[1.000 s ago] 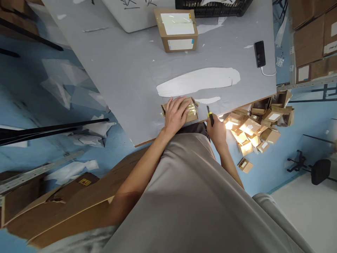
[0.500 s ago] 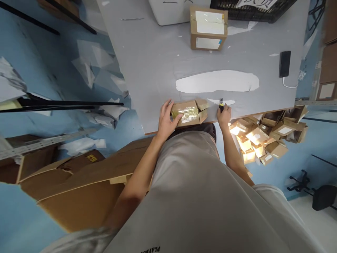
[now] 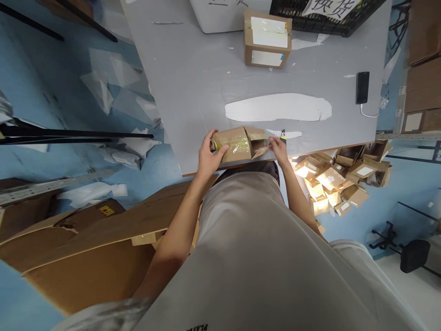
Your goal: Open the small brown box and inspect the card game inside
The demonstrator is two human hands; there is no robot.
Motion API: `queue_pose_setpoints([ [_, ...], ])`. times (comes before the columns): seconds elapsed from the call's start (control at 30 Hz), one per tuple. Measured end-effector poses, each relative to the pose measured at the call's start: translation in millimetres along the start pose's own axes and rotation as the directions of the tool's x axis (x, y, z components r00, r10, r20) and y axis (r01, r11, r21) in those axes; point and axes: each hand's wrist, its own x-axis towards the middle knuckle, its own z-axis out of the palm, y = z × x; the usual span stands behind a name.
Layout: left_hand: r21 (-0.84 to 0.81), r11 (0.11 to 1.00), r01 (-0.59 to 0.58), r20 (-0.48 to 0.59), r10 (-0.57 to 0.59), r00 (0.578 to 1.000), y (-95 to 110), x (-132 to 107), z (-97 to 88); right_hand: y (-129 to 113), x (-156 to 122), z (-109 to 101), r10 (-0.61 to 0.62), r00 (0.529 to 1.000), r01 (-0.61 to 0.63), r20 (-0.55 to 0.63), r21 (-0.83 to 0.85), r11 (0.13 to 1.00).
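A small cardboard box (image 3: 234,142) with shiny yellowish tape lies at the table's near edge, its right end open with flaps apart. My left hand (image 3: 209,154) grips the box's left end, thumb on top and fingers behind. At the open end, my right hand (image 3: 278,149) has its fingers closed on a flap. Just behind those fingers lies a black and yellow utility knife (image 3: 283,135), partly hidden by the hand. What is inside the box is too dark to make out.
On the grey table (image 3: 193,82) lie a long white sheet (image 3: 275,108) and a phone (image 3: 362,87) on a cable. Further back stand a taped carton (image 3: 267,41), a white bin (image 3: 220,16) and a black crate (image 3: 327,23). Several opened boxes (image 3: 330,177) are heaped at right; a large carton (image 3: 96,248) stands at left.
My right hand has let go of the utility knife and moved left to the box's flap. The box has turned slightly, its open end showing more. My left hand still holds it.
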Motion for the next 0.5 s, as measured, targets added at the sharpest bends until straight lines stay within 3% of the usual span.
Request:
queue_pose_setpoints([
  [0.1,-0.004,1.0,0.0,-0.013,-0.001,1.0,3.1,2.5,0.1,-0.4,-3.5,-6.6,0.081,0.996,-0.085,0.037,0.117,0.989],
  [0.27,-0.01,1.0,-0.027,-0.038,0.026,0.999,8.6,7.4,3.1,-4.7,-9.9,-14.2,0.06,0.998,-0.062,0.023,0.11,0.992],
  [0.43,0.017,0.999,-0.03,-0.027,0.03,0.999,15.7,11.7,5.5,-26.2,-39.7,-23.8,-0.091,0.99,0.083,-0.11,-0.069,0.994],
  [0.5,0.053,0.998,-0.03,-0.014,0.03,0.999,19.8,12.6,8.7,-40.1,-59.7,-25.1,-0.179,0.978,0.167,-0.103,-0.119,0.979],
])
